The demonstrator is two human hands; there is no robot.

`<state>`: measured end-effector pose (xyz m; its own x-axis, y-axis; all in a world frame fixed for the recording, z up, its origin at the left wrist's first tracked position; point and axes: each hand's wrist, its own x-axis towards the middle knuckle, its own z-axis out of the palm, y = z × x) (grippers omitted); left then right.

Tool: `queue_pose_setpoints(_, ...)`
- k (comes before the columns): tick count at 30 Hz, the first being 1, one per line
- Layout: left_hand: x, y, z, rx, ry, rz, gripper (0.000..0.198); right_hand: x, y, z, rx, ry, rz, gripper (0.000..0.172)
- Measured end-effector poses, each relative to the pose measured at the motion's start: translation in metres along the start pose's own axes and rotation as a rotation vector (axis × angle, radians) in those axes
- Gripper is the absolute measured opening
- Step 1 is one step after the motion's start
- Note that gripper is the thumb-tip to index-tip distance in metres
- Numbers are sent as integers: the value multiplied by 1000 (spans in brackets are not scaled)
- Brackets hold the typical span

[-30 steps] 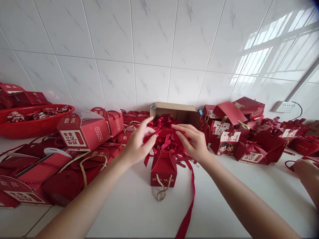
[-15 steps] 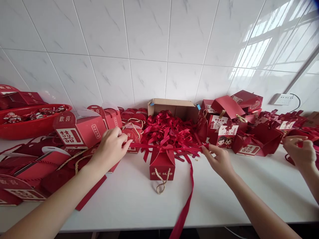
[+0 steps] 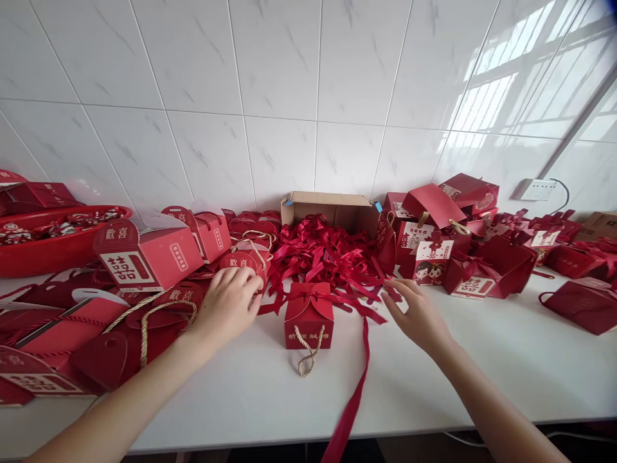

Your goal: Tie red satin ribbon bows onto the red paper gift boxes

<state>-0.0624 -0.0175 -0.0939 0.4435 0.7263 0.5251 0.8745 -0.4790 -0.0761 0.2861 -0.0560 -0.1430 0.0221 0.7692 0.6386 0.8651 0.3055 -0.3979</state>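
Observation:
A small red gift box (image 3: 308, 325) stands upright in front of me, a twisted gold cord handle (image 3: 308, 360) hanging down its front. A red ribbon (image 3: 314, 296) runs through its closed top flaps, its slack ends lying to both sides. To the left of the box is my left hand (image 3: 231, 299), fingers loosely bent and apart, close to one ribbon end. My right hand (image 3: 418, 314) hovers to the right of the box, thumb and fingers spread with nothing between them, near the other end.
Behind the box, cut red ribbons spill from a cardboard box (image 3: 332, 209). Red gift boxes (image 3: 149, 254) crowd the left side, with a red basin (image 3: 29, 254) of wrapped sweets. More boxes (image 3: 475, 273) stand at right. One long ribbon (image 3: 354, 399) hangs over the table's front edge.
The ribbon was stretched taut between my two hands; both have let go and its ends have dropped. Another person's hand at the far right has left the view.

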Motion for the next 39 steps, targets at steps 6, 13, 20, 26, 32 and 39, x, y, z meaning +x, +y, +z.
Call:
queue_pose_setpoints(6,17,36,17,-731,-128,-229,20,26,-74,13,341,-268,-177,46)
queue_pose_setpoints(13,18,47,31,-961,-124,-326,26,42,-90,42,383,-519,-263,57)
queue_pose_setpoints(20,16,45,45,-977,-89,-332,33,42,-89,44,406,-471,-255,55)
queue_pose_setpoints(26,16,41,48,-994,-131,-506,49,29,-77,51,477,-325,19,50)
queue_pose_setpoints(32,19,36,35,-1158,-459,-492,43,28,-59,54,586,-487,382,46)
queue_pose_setpoints(39,22,41,30,-1321,-483,-579,39,35,-52,55,675,-597,382,52)
